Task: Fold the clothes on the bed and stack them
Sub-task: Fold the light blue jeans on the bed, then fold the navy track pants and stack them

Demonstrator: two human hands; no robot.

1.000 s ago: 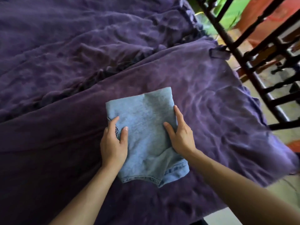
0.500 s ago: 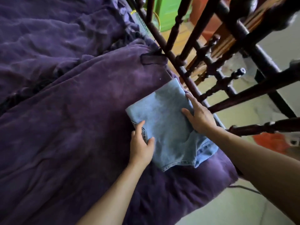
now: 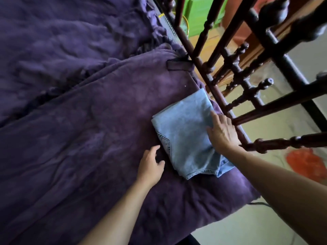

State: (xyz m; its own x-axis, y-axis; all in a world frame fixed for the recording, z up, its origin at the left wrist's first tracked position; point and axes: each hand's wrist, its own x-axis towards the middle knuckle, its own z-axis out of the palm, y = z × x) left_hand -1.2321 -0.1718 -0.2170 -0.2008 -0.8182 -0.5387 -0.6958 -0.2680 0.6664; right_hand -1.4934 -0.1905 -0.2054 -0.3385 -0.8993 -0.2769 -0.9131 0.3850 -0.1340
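A folded pair of light blue jeans (image 3: 185, 131) lies on the purple bed cover (image 3: 88, 138), close to the bed's right corner beside the wooden rail. My right hand (image 3: 222, 132) rests flat on the jeans' right side with fingers straight. My left hand (image 3: 151, 165) sits on the cover just left of the jeans, fingers loosely curled and holding nothing; it is apart from the denim or barely at its edge.
A dark turned-wood bed rail (image 3: 230, 110) with spindles runs diagonally along the right of the jeans. Beyond it are a pale floor (image 3: 256, 223), an orange-red object (image 3: 307, 163) and a green item (image 3: 200, 16). A rumpled purple sheet (image 3: 62, 41) fills the far left.
The jeans have been slid right, from the middle of the cover to the corner by the rail. My left hand has come off the jeans; my right hand stays on them.
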